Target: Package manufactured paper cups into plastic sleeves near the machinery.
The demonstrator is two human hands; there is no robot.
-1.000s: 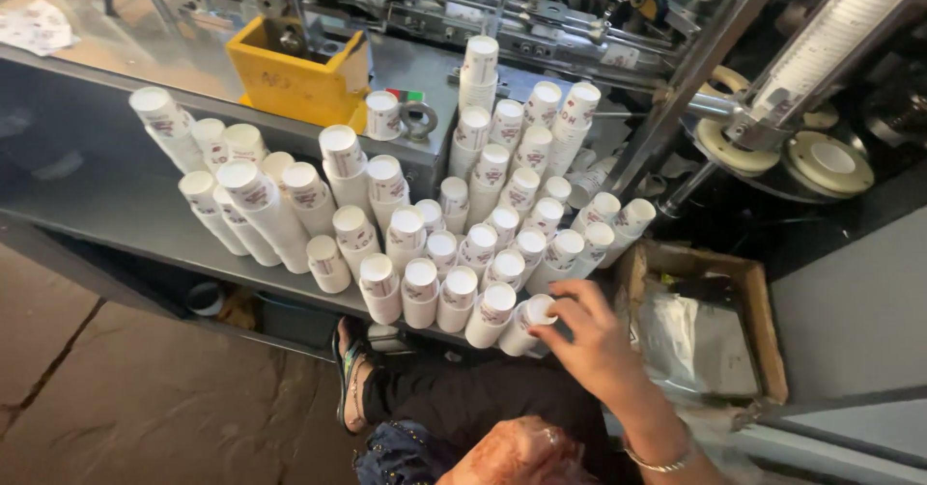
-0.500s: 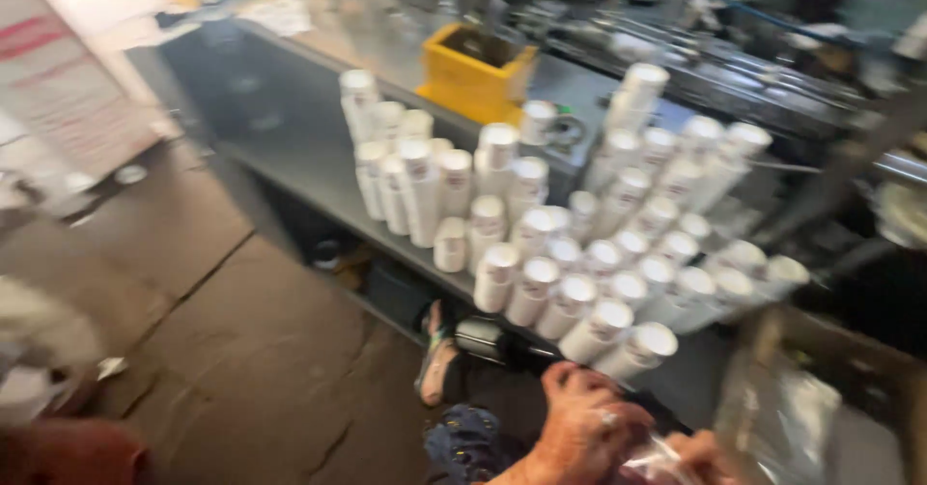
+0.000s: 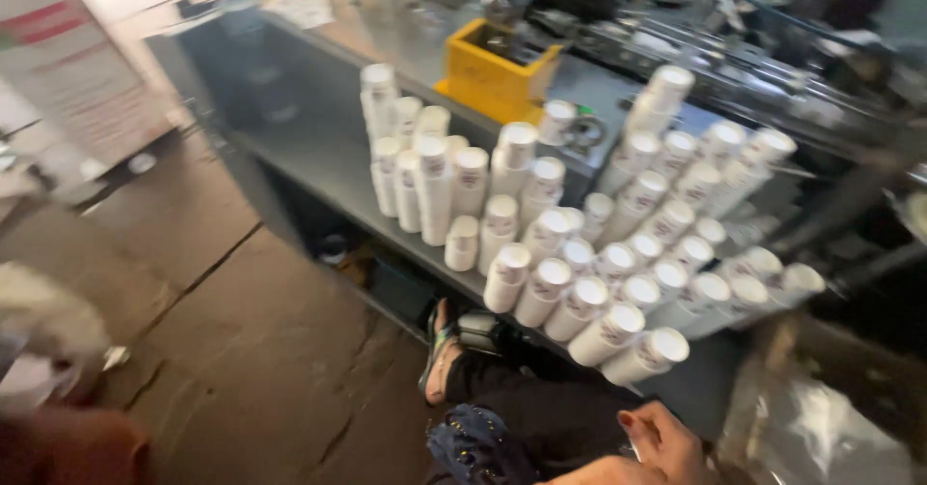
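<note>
White paper cup stacks [image 3: 579, 243] cover the grey metal table [image 3: 319, 161], well beyond the fingers and above them in the view. They lean against one another and against the machine body behind, which seems to be what keeps such tall, light columns from toppling. I count roughly thirty-five stacks, though motion blur merges several. One yellow plastic bin [image 3: 494, 71] sits farther back still, past the stacks.

Both hands are low by the lap, at the picture's bottom edge. The right hand [image 3: 668, 439] has its fingers [image 3: 645, 425] loosely curled, seemingly on something small and pale; I cannot tell whether they grip it. The left hand [image 3: 591, 471] shows only as a sliver, its fingers hidden. Left of the fingers, one sandalled foot [image 3: 441, 350] rests on the concrete floor [image 3: 241, 350]; a clear plastic bag [image 3: 821, 437] lies to their right.
</note>
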